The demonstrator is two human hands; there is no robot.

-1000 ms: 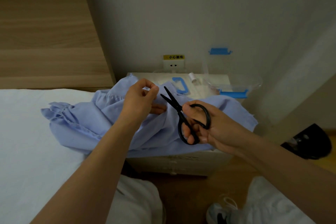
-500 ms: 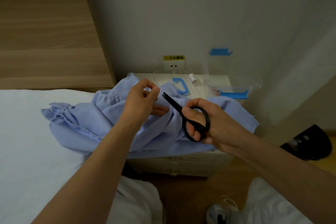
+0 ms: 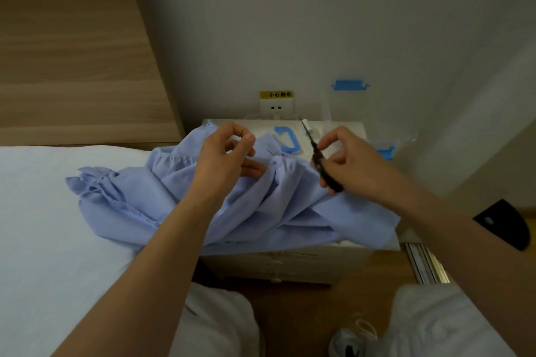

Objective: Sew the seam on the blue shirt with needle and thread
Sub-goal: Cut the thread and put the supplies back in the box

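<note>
the blue shirt [image 3: 290, 197] lies heaped across the edge of the bed [image 3: 43, 211] and over the bedside tabletop [image 3: 355, 126], its gathered seam bunched up between our hands. our left hand [image 3: 223, 153] rests its lower fingers on the cloth while thumb and forefinger meet tip to tip. that grip is together, but on what we cannot tell. our right hand [image 3: 351, 162] has its grip clamped on the black scissors [image 3: 314, 148], blades together and pointing up and away from the seam. a short dark stub of thread [image 3: 270, 151] stands out of the cloth between the hands.

we judge the step to be trimming thread at the seam. to do it well we should flatten the bunched cloth so no fold slips under the blades, keep the left hand's pull gentle so the stitches do not pucker, bring the tips in low, and leave a short tail past the knot.

much is hard to read. most of the seam is buried in folds, so we cannot say how much is stitched. our fingers cover the scissor handles. the needle shows nowhere, and any thread running to the left fingertips is too fine to make out.
</note>
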